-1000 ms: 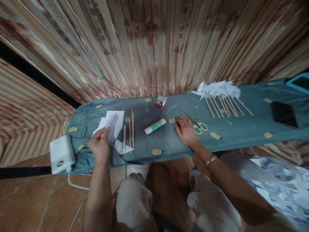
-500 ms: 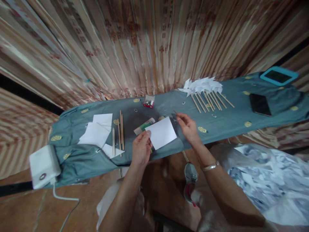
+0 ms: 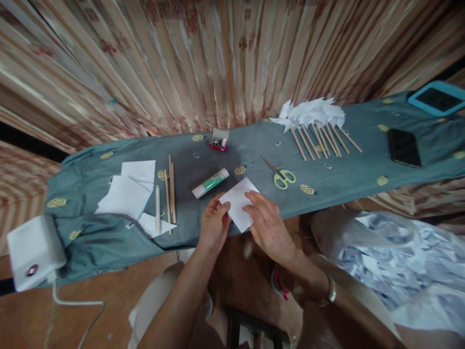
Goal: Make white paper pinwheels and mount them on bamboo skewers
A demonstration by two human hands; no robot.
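My left hand [image 3: 215, 220] pinches the left corner of a white sheet of paper [image 3: 236, 201], held over the table's near edge. My right hand [image 3: 267, 220] grips the sheet's right side, its fingers lying across it and hiding part of that edge. Beyond the left hand lies a green-and-white glue stick [image 3: 210, 183]. Scissors [image 3: 279, 173] with light green handles rest past the right hand, blades pointing away to the left. At the back sits a small open red box [image 3: 219, 139] with small metal pieces in it.
To the left lie white papers [image 3: 125, 196], wooden sticks [image 3: 172, 191] and a white pen-like stick [image 3: 158, 208]. A row of paper pinwheels [image 3: 316, 116] on sticks occupies the back right. Beside it are a black phone [image 3: 404, 147] and a blue-framed device [image 3: 438, 98]. A bag of paper scraps [image 3: 395, 261] stands lower right.
My right hand has come left and down onto the paper. The scissors now lie on the table. The paper shows a smaller outline, and the view has shifted slightly.
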